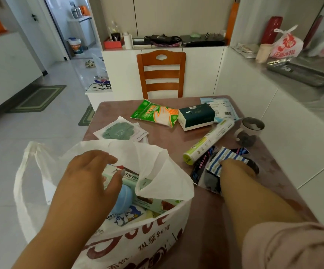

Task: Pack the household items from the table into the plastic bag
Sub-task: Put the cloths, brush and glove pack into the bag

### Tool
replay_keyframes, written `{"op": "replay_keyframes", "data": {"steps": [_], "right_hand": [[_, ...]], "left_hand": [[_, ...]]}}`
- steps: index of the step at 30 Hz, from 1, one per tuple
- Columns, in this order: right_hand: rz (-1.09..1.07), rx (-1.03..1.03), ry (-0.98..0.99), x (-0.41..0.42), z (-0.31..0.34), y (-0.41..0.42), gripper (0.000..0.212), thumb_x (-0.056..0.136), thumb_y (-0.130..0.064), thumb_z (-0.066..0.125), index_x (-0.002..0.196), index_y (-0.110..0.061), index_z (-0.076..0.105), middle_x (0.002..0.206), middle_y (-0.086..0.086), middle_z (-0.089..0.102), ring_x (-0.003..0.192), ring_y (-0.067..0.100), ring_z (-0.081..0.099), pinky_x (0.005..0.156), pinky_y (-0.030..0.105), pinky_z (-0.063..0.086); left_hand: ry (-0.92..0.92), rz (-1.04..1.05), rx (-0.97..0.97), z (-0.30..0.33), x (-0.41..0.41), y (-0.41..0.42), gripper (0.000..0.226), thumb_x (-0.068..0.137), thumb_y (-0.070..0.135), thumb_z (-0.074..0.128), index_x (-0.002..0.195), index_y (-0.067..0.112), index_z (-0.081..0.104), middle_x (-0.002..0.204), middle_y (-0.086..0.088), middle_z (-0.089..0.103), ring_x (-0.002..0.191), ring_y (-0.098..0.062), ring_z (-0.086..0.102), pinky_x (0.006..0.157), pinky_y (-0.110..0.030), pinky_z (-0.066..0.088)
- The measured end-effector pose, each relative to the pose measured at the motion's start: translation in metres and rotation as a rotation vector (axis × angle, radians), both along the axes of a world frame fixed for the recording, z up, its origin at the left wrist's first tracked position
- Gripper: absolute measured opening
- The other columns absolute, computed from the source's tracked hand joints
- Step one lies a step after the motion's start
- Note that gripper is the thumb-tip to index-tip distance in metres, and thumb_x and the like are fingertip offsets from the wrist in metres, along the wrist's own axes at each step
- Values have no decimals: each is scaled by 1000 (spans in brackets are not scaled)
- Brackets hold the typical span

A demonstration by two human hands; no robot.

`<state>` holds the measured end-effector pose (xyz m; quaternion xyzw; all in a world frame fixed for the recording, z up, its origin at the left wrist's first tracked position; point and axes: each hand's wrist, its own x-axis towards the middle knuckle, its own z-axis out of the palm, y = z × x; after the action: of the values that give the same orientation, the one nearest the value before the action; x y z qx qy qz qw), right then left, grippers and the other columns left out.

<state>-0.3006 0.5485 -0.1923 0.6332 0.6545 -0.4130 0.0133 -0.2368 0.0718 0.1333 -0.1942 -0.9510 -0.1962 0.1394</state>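
Mauve cloth covers the small table (273, 167) at the frame's centre, with a wooden slat-back chair (161, 74) behind it and white cabinets around. At lower left, the white plastic bag with red lettering (153, 235) stands open on the table's near edge. It already holds a pale green box, a round blue container (123, 199) and a penguin-printed packet. The left hand (87, 179) reaches into the bag's mouth, fingers loosely spread over the green box (130, 177), probably to settle the contents and keep the opening wide.

At right of centre, the right hand (236, 167) is on a blue-and-white striped packet (225, 158) lying on dark packets; its fingers are hidden, so I cannot tell how it grips. This looks like the next item to go in.

Unpacked things lie across the upper table: a green glove packet (153, 113), a dark green and white box (196, 116), a yellow-green roll (207, 140), a flat white sachet (118, 131) and a clear jar with a dark lid (249, 131).
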Motion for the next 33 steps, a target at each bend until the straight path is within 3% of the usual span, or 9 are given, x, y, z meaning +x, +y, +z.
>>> {"op": "replay_keyframes", "data": {"steps": [3,5,8,11,15,20,25,29,33], "right_hand": [[-126,-139,47,36,153,-118,68,88,-43,57,141,-4,37,136,13,46,122,32,48,94,31,42],[-152,-196,216,43,171,-130,56,93,-26,56,140,-4,38,138,13,47,126,30,48,82,29,40],[-228,-322,332,54,181,-130,68,92,-30,59,145,-3,27,148,14,36,133,31,39,106,37,37],[-348,-310,454,75,205,-141,75,81,-26,73,141,-5,33,142,17,42,125,32,48,101,42,42],[-370,-279,652,93,243,-165,62,89,-22,63,142,-11,33,146,13,41,131,27,44,104,40,39],[-224,-125,991,101,313,-215,78,61,-31,86,129,-16,51,126,3,61,110,25,61,91,42,52],[83,-312,1238,82,371,-279,53,67,-18,84,115,-17,61,109,1,71,92,16,69,74,32,58],[341,-351,1192,64,378,-323,52,74,-13,80,121,-16,60,114,4,69,100,22,68,86,41,56],[685,-332,869,59,361,-347,47,77,-6,75,121,-6,61,119,13,66,105,30,64,90,45,53]], "left_hand": [[3,-8,-5,-1,0,0,26,72,21,77,95,11,70,102,-11,70,93,-31,60,78,-34,38],[2,-14,-3,0,-1,0,25,73,22,76,95,12,70,102,-9,70,93,-28,60,78,-33,39],[0,-15,33,1,1,-2,25,76,25,73,98,14,69,103,-6,69,90,-17,53,76,-31,40],[6,3,76,6,7,-5,26,78,30,70,101,17,68,107,-4,67,88,-12,49,75,-28,41],[35,42,112,13,15,-10,29,82,30,67,108,18,66,118,-4,64,105,-20,55,86,-28,39],[217,113,140,26,26,-28,26,81,18,68,105,9,67,117,-12,64,113,-28,52,91,-28,31],[457,311,79,34,20,-51,43,73,21,71,112,6,62,125,-20,57,121,-43,42,92,-50,33],[98,488,186,36,7,-60,64,79,29,69,131,3,42,126,-25,53,110,-42,53,88,-48,45],[-311,473,554,39,-4,-68,24,88,30,58,90,7,61,90,-16,71,70,-28,65,60,-36,53]]}}
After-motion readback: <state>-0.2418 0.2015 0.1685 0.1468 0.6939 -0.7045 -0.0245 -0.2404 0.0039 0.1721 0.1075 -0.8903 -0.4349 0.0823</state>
